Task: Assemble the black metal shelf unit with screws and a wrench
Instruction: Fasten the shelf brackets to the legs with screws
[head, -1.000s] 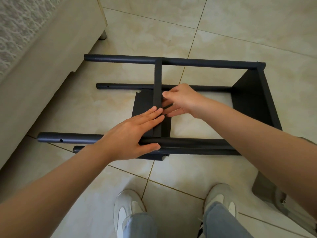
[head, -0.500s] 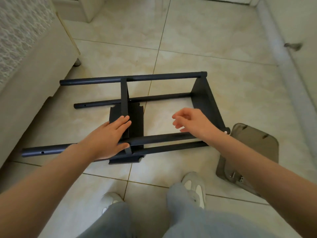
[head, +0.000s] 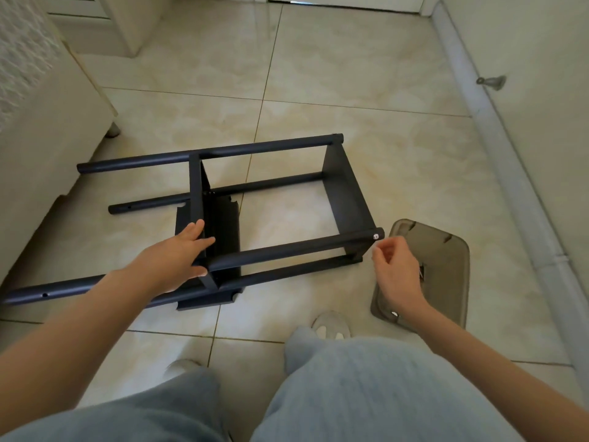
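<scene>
The black metal shelf unit (head: 287, 250) lies on its side on the tiled floor, its round poles running left to right. My left hand (head: 173, 256) rests flat on the near upper pole, fingers against the middle shelf panel (head: 204, 199). A second panel (head: 345, 193) closes the right end, with a silver screw (head: 376, 236) in the near pole's tip. My right hand (head: 396, 272) hovers over a brown plastic tray (head: 446, 260) right of the shelf, fingers loosely curled, holding nothing that I can see. Small metal parts lie in the tray, partly hidden by the hand.
A beige sofa or bed base (head: 41, 148) stands at the left, close to the pole ends. A wall with a skirting board (head: 497, 138) runs along the right, with a door stop (head: 490, 81) on it. My legs and white shoes (head: 331, 325) are at the bottom.
My right hand has left the middle panel and moved right, over the tray. The view has pulled back and turned right. My left hand stays on the near pole.
</scene>
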The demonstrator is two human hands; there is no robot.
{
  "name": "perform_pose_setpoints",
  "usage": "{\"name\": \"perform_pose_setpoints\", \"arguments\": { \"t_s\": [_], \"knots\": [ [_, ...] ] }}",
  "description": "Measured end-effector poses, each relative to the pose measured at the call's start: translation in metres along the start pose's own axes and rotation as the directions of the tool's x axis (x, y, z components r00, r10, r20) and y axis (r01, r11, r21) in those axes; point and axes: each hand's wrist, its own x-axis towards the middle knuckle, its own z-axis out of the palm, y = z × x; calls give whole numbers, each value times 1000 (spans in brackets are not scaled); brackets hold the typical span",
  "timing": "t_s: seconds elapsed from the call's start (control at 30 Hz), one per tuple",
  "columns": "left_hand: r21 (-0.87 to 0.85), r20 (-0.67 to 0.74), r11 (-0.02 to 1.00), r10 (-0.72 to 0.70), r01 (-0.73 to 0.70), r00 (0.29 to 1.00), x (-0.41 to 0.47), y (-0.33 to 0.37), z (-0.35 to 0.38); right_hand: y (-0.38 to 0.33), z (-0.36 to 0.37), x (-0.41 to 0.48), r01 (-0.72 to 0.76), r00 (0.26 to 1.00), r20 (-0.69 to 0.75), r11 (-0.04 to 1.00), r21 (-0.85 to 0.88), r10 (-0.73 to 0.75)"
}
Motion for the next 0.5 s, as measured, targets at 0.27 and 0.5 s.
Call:
{"name": "perform_pose_setpoints", "arguments": {
  "t_s": [0.27,0.5],
  "knots": [
    [-6,-21,1000,10,-10,1000,-5,1,2,20,11,-3,-197,978,30,967,-162,204],
    [-19,-29,1000,12,-12,1000,-7,0,2,18,17,-8,-337,902,197,912,-233,384]
  ]
}}
